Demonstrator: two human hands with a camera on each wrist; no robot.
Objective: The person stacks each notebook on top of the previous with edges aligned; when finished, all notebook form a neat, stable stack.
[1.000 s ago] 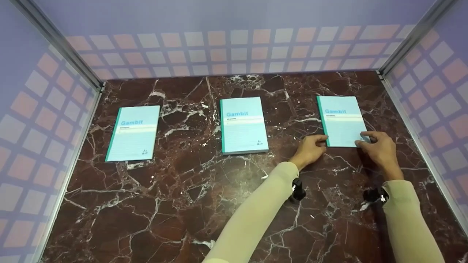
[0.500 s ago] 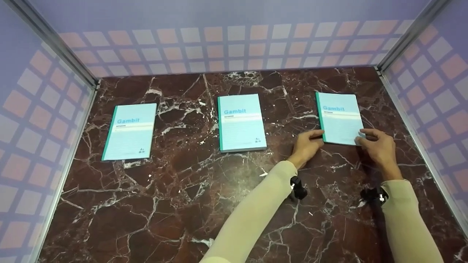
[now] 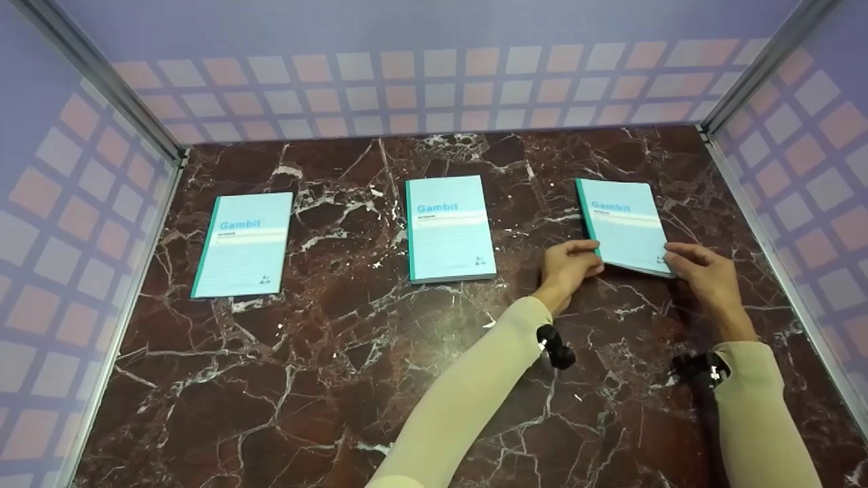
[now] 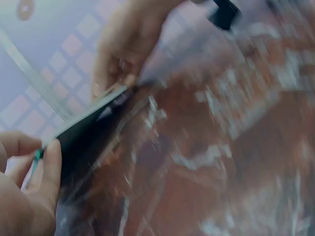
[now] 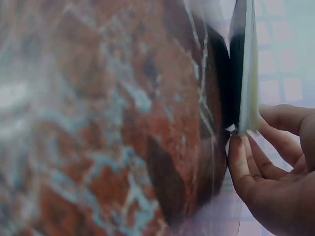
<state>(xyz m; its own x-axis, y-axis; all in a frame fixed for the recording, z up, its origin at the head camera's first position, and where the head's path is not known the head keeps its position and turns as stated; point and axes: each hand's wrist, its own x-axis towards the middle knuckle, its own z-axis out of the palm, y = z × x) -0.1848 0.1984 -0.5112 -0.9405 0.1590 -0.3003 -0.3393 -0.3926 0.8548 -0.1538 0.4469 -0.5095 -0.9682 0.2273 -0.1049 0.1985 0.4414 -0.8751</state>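
Head view: my left fingers [image 3: 582,245] pinch a pale-blue rectangular paper notebook [image 3: 625,227] at eight o'clock, my right fingers [image 3: 690,251] at four.

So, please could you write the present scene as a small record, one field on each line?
Table: dark red-brown, with white veins
Walls: purple, with pink and white squares
Left notebook: flat on the table, "Gambit" cover up, untouched
Middle notebook: the same cover up, flat, untouched
Right notebook: the same cover up, near end raised off the table; far end's contact unclear
Left hand: pinches its green spine at the near end
Right hand: pinches its near right corner
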